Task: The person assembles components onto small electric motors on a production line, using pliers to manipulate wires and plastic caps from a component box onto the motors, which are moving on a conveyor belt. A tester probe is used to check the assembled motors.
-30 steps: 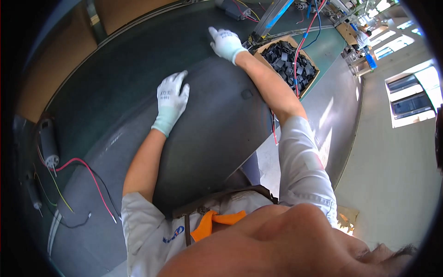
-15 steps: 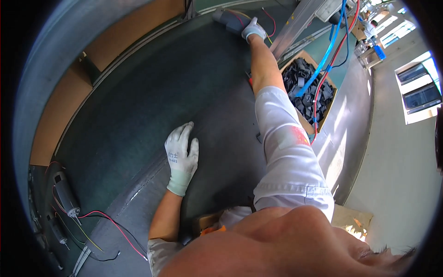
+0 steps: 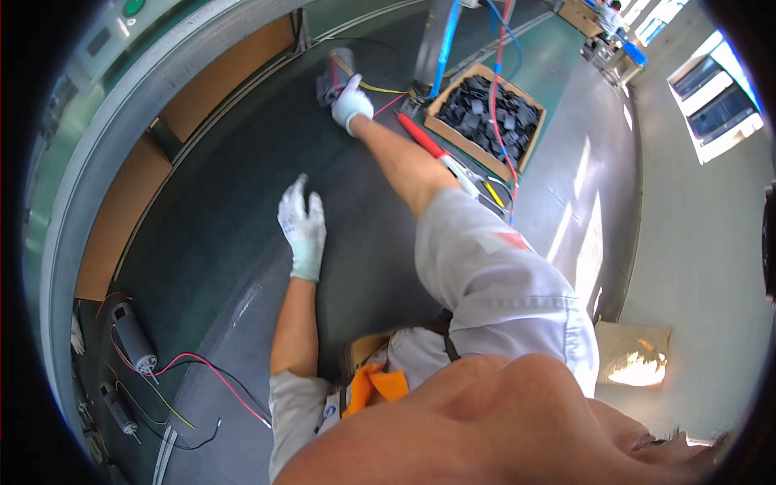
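Note:
My right hand [image 3: 352, 105], in a whitish knit glove, reaches far out across the dark green work surface. It is closed on a grey cylindrical motor [image 3: 326, 83], which is blurred; yellow and red wires trail from it to the right. The fingers' far side is hidden. My left hand [image 3: 301, 222], gloved the same way, hovers or rests over the surface nearer me, fingers stretched out, with nothing in it. At the left lie a larger grey motor [image 3: 132, 333] with red, black and yellow-green leads and a smaller-looking motor [image 3: 118, 406] with its own leads.
A cardboard box [image 3: 529, 152] full of small black pieces stands right of my right forearm. Between them lies a red-handled tool [image 3: 424, 136]. A metal post [image 3: 436, 48] rises behind, with a blue hose and a red hose [image 3: 494, 89] hanging. Brown panels [image 3: 121, 218] line the left.
The view has shifted. My right hand has brought the motor leftward and nearer, turning it more upright in the picture. My left hand has straightened its fingers. The red-handled tool has come into fuller view.

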{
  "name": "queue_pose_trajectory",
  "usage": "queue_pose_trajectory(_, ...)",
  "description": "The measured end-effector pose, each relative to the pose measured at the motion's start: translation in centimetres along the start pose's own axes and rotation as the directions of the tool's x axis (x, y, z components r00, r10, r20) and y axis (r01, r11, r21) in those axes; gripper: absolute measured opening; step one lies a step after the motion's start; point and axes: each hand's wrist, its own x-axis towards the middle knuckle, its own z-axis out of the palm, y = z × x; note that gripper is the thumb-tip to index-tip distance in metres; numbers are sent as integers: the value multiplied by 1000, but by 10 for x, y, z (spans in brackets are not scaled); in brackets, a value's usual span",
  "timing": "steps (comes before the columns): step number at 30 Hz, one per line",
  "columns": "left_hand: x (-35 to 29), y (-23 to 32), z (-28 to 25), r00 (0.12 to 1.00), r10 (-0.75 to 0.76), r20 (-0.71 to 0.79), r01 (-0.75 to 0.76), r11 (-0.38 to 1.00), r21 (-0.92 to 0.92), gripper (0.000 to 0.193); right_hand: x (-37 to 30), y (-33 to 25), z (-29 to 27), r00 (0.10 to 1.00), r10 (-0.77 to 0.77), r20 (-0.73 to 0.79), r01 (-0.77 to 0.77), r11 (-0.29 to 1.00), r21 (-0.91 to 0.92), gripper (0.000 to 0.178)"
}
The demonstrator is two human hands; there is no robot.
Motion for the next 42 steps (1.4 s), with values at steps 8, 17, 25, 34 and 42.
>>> queue_pose_trajectory(8, -3, 6, -28, 928, -312, -203, 201, 880, -430, 47, -299, 24, -80, 875, -444, 190, 452, 892, 1, 88)
queue_pose_trajectory(17, -52, 58, -66, 944, -285, 163, 328, 810, -485, 38, -394, 66, -142, 667, -572, 478, 486, 820, 303, 100)
queue_pose_trajectory(25, -49, 54, -69, 965, -222, 142, 263, 835, -483, 40, -336, 165, -199, 832, -555, -26, 514, 750, 416, 30)
queue_pose_trajectory(34, -54, 86, -73, 972, -159, 173, 218, 888, -405, 43, -249, 168, -167, 886, -463, 6, 463, 886, -10, 24)
queue_pose_trajectory(42, -76, 108, -74, 952, -154, 264, 254, 880, -402, 45, -227, 140, -138, 924, -331, 191, 377, 872, -313, 30)
